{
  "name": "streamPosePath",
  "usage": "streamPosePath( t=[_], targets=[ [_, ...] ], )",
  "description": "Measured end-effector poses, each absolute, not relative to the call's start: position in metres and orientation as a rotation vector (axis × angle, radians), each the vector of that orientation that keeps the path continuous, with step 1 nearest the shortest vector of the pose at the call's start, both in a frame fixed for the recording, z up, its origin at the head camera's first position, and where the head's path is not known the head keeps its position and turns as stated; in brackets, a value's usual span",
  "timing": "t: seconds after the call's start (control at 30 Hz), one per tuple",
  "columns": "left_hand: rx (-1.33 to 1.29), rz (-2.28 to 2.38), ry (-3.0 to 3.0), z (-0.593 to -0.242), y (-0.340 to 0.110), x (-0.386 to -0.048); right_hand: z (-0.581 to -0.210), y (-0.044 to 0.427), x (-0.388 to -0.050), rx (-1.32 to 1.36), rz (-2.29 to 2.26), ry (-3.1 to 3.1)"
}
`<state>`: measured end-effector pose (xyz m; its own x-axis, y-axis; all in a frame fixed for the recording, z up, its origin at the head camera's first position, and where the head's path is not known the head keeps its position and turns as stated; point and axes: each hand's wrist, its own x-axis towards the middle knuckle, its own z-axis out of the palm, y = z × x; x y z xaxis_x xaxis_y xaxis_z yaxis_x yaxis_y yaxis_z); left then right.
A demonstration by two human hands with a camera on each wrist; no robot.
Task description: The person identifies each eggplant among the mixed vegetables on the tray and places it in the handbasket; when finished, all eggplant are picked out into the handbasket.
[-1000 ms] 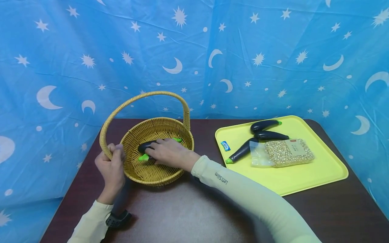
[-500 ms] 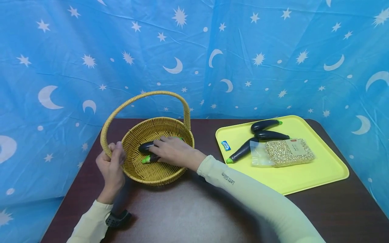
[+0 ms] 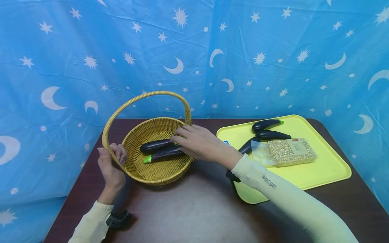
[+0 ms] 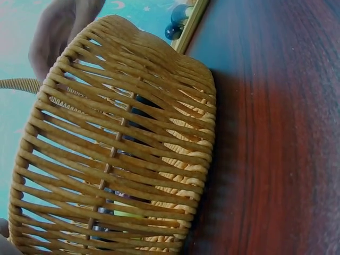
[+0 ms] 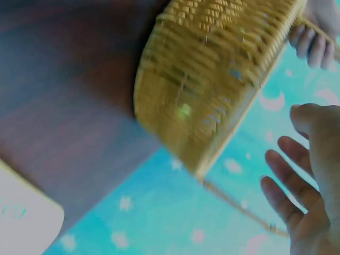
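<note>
My left forearm (image 3: 92, 221) slants up from the bottom edge, and my left hand (image 3: 111, 167) is raised, thumb pointing upward and apart from the curled, gripping fingers. My right arm (image 3: 291, 200) stretches in from the lower right, the right hand (image 3: 202, 142) back upward, its fingers (image 5: 291, 178) loosely bent and slightly spread.

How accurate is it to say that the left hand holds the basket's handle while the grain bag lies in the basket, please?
Only the place is wrong: the head view shows the grain bag on the yellow tray; the left hand holds the handle.
</note>
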<state>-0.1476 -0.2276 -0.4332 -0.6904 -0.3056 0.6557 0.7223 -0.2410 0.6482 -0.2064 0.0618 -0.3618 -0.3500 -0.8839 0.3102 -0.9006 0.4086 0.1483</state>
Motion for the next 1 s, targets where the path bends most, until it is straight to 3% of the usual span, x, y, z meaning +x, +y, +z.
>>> streamPosePath(
  t=[0.27, 0.6, 1.0],
  targets=[
    [-0.501, -2.033, -1.311, -0.433, -0.226, -0.149, -0.34, 0.154, -0.216, 1.447, 0.288, -2.13],
    [-0.446, -2.002, -1.322, -0.432, -0.224, -0.149, -0.342, 0.278, -0.231, 1.047, 0.301, -2.303],
    [-0.449, -1.99, -1.322, -0.432, -0.225, -0.149, -0.365, 0.359, -0.231, 0.764, 0.258, -2.568]
  ],
)
